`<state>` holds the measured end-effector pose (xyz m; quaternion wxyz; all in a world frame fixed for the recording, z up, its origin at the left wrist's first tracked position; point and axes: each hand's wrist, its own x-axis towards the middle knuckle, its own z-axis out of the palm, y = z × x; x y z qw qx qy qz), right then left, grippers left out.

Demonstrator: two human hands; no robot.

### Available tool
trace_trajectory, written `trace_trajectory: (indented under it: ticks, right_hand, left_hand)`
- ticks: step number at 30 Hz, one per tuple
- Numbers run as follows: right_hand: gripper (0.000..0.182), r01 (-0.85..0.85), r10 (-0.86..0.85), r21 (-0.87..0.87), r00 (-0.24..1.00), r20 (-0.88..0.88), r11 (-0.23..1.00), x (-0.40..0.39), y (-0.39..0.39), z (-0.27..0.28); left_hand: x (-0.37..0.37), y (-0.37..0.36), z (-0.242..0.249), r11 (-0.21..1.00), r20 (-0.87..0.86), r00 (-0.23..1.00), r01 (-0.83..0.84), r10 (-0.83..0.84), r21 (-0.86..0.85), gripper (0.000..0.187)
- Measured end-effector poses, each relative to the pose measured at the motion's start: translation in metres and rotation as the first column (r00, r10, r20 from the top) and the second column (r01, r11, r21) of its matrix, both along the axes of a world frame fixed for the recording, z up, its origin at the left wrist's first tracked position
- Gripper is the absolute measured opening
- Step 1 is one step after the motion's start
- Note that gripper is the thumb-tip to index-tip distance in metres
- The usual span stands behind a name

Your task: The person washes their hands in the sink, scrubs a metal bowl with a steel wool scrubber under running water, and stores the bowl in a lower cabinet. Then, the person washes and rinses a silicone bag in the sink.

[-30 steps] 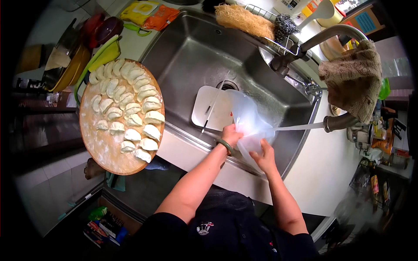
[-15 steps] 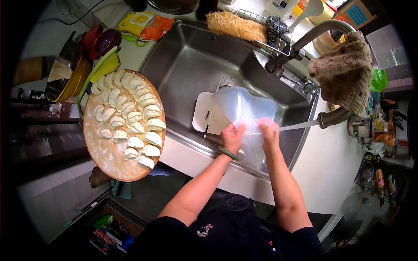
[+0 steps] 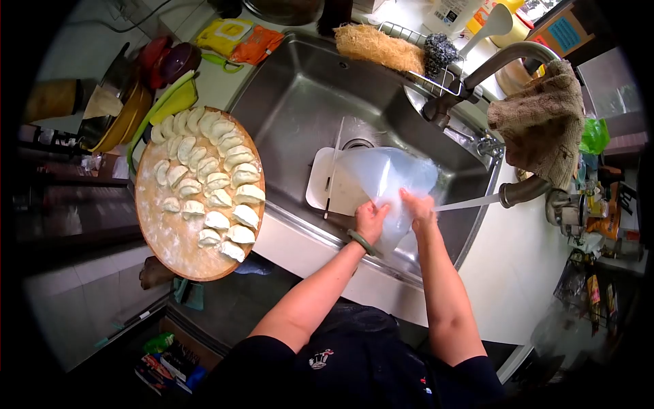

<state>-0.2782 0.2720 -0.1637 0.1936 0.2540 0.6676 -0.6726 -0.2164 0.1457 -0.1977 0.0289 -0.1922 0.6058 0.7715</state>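
Over the sink [image 3: 272, 136], a translucent pale-blue flexible sheet or bag [image 3: 388, 177] is held between my two hands. My left hand [image 3: 370, 223], with a green bangle at the wrist, is closed on its lower edge. My right hand [image 3: 420, 210] pinches it farther right, thumb pointing up along the surface. A stream of water [image 3: 470, 202] runs from the faucet spout [image 3: 518, 192] to my right hand. Underneath, a white rectangular tray [image 3: 317, 189] lies in the sink with a thin stick [image 3: 334, 167] across it. The sheet partly hides the tray.
Left of the sink, a round wooden board [image 3: 163, 238] carries many raw dumplings [image 3: 218, 198]. A loofah [image 3: 378, 48] and a steel scourer [image 3: 443, 54] rest in a wire rack behind. A brown cloth [image 3: 538, 123] hangs over the faucet. Bowls [image 3: 178, 63] stand at the far left.
My right thumb now points up along the sheet, and the sheet is spread smoother, its folds shifted. The whole view has moved slightly.
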Motion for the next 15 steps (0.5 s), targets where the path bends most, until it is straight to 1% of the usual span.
trace_trajectory:
  ticks: [1,2,3,4,5,6,7,8,9,11,12,13,14,15]
  right_hand:
    - [0.027,0.032,-0.031,-0.047,0.999,0.023,0.998,0.0,0.001,-0.005]
    - [0.023,0.064,-0.059,-0.093,0.997,0.051,0.994,0.002,0.002,-0.011]
    - [0.023,0.066,-0.061,-0.093,0.997,0.05,0.994,0.003,0.003,-0.014]
    - [0.022,0.108,-0.101,-0.142,0.993,0.062,0.984,0.005,0.005,-0.017]
    - [0.022,0.152,-0.14,-0.19,0.987,0.076,0.97,0.007,0.006,-0.02]
    - [0.022,0.157,-0.145,-0.188,0.987,0.077,0.97,0.01,0.007,-0.023]
    - [0.023,0.175,-0.156,-0.269,0.983,0.093,0.947,0.012,0.008,-0.027]
    - [0.024,0.194,-0.165,-0.347,0.98,0.11,0.918,0.014,0.009,-0.03]
    - [0.024,0.198,-0.17,-0.346,0.979,0.11,0.917,0.016,0.009,-0.03]
    - [0.026,0.279,-0.226,-0.324,0.955,0.193,0.904,0.015,0.008,-0.031]
    - [0.026,0.284,-0.233,-0.327,0.954,0.188,0.901,0.014,0.008,-0.03]
    - [0.026,0.315,-0.263,-0.263,0.941,0.214,0.912,0.011,0.007,-0.029]
    - [0.026,0.344,-0.294,-0.194,0.924,0.245,0.919,0.012,0.007,-0.027]
    - [0.026,0.348,-0.299,-0.201,0.924,0.239,0.916,0.011,0.008,-0.024]
  left_hand:
    - [-0.001,0.0,0.0,1.0,-0.005,1.0,0.002,-0.002,-0.001,0.016]
    - [0.0,-0.002,-0.001,0.989,0.014,0.998,-0.069,0.068,0.131,0.017]
    - [0.001,-0.003,-0.002,0.956,0.044,0.99,-0.14,0.133,0.259,0.018]
    - [0.0,-0.005,-0.004,0.956,0.044,0.991,-0.137,0.13,0.26,0.018]
    - [0.0,-0.007,-0.006,0.941,0.083,0.988,-0.148,0.128,0.303,0.018]
    - [0.0,-0.009,-0.005,0.925,0.123,0.985,-0.16,0.124,0.345,0.019]
    - [0.0,-0.01,-0.004,0.92,0.13,0.983,-0.167,0.128,0.355,0.018]
    - [0.0,-0.011,-0.003,0.92,0.13,0.984,-0.163,0.124,0.356,0.018]
    - [0.0,-0.011,-0.003,0.932,0.128,0.985,-0.154,0.118,0.327,0.018]
    - [-0.002,-0.009,-0.003,0.945,0.118,0.987,-0.138,0.107,0.297,0.018]
    - [0.0,-0.006,-0.004,0.975,0.088,0.992,-0.109,0.093,0.193,0.019]
    - [-0.001,-0.005,-0.005,0.993,0.054,0.996,-0.082,0.077,0.085,0.02]
    - [0.001,-0.005,-0.006,0.994,0.051,0.996,-0.076,0.072,0.081,0.02]
    - [0.0,-0.005,-0.005,0.996,0.06,0.996,-0.065,0.062,0.062,0.021]
